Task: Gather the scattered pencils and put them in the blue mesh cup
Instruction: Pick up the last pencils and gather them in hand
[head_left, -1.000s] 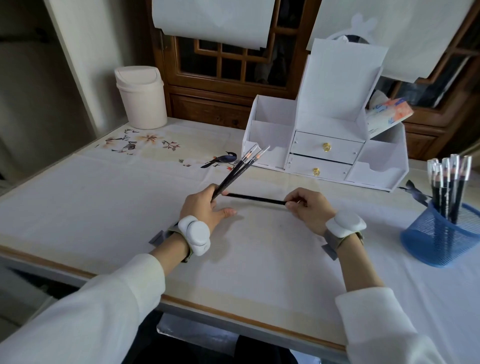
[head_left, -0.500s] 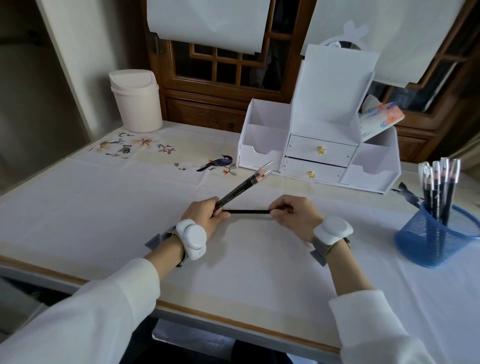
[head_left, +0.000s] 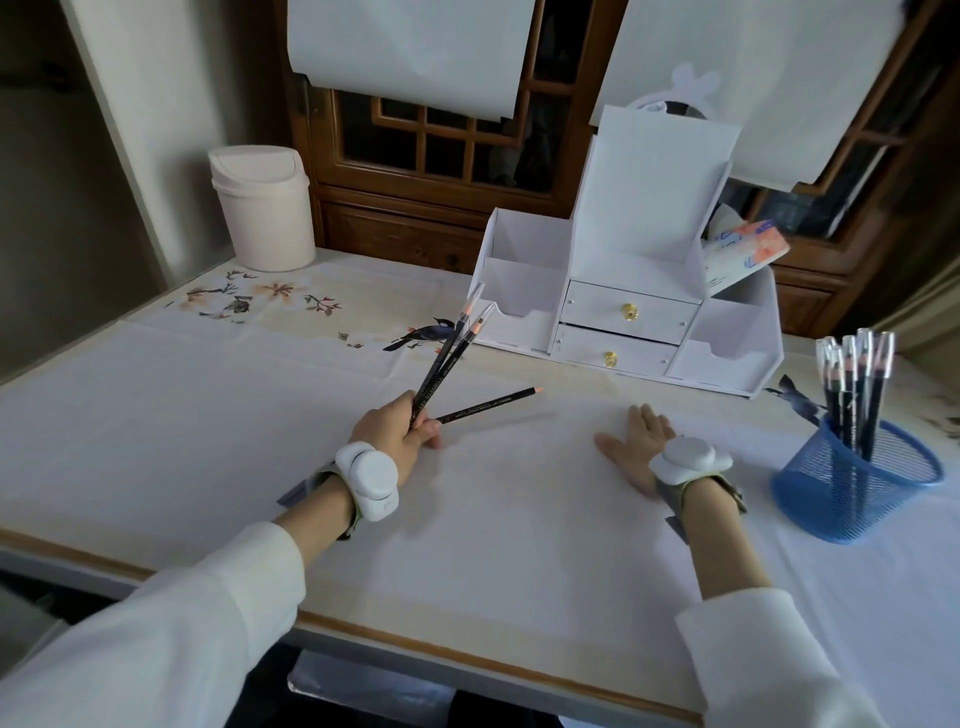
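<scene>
The left hand (head_left: 392, 434) is closed around three black pencils (head_left: 445, 358). Two of them rise from the fingers up and to the right, close together, with their capped tips in front of the white organizer (head_left: 631, 291). The third pencil (head_left: 488, 405) leaves the same fingers at a lower angle, almost along the surface (head_left: 208, 426), and its bare tip points to the right. It is not clear if this one touches the surface or is a little above it.

The right hand (head_left: 634, 441) lies flat on the surface, palm down, with the fingers spread and nothing in them. It is well apart from the pencils in the left hand; the tip of the low pencil points toward the space in front of these fingers.

The blue mesh cup (head_left: 857, 483) stands to the right of the right hand, near the wrist but not touching it. Several black pencils with clear caps (head_left: 852, 384) stand upright in it.

A white wrist device (head_left: 371, 480) sits on the left wrist, and another (head_left: 688, 460) on the right. A small white bin (head_left: 262, 208) stands at the far left corner.
</scene>
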